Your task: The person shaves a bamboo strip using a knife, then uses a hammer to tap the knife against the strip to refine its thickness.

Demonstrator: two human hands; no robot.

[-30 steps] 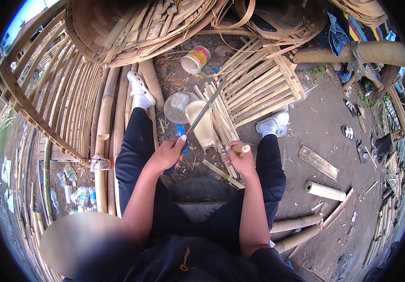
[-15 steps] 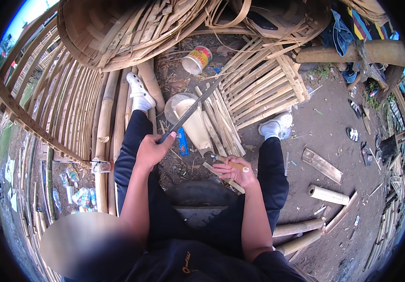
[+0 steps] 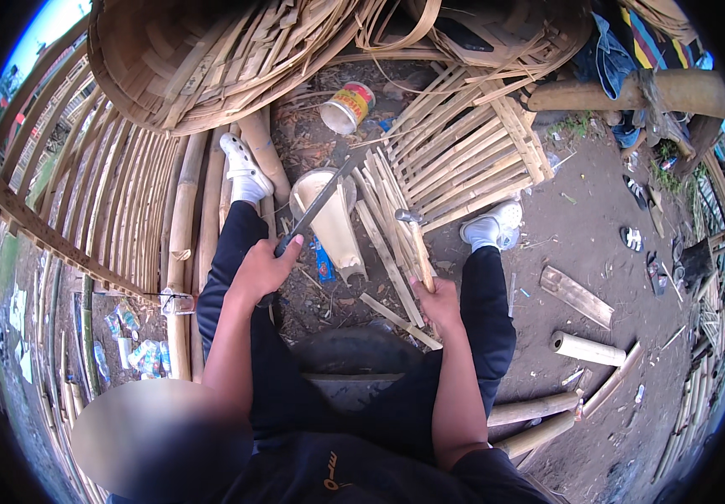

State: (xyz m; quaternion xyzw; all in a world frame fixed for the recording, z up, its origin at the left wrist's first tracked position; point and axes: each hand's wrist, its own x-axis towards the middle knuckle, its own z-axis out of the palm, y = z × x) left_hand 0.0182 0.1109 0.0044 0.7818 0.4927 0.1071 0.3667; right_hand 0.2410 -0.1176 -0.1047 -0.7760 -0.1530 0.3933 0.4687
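Hammer (image 3: pixel 418 244) is gripped in the right hand (image 3: pixel 440 304), head pointing away. Left hand (image 3: pixel 262 273) has got a long blade (image 3: pixel 320 203) gripped too.

Daylight, diffuse, fairly bright; sky (image 3: pixel 46 27) glaring, far left. Shadows soft; woven baskets (image 3: pixel 150 63), far side, dim inside. Fisheye distortion: slatted frame (image 3: pixel 137 193), left, bowed; rim black. Oval patch (image 3: pixel 156 437), near left, blurred.

Blade (image 3: pixel 320 202): dark grey metal, dull
Hammer (image 3: pixel 419 246): metal head, smooth wooden handle
Split bamboo (image 3: pixel 335 235): pale, smooth-looking
Strips (image 3: pixel 392 202): bare wood, rough edges
Tub (image 3: pixel 344 112): plastic, slightly glossy
Shoes (image 3: pixel 243 165): matt white plastic
Trousers (image 3: pixel 487 336): dark matt cloth
Basket (image 3: pixel 236 55): woven wood strips, rough
Ground (image 3: pixel 568 227): rough, matt earth
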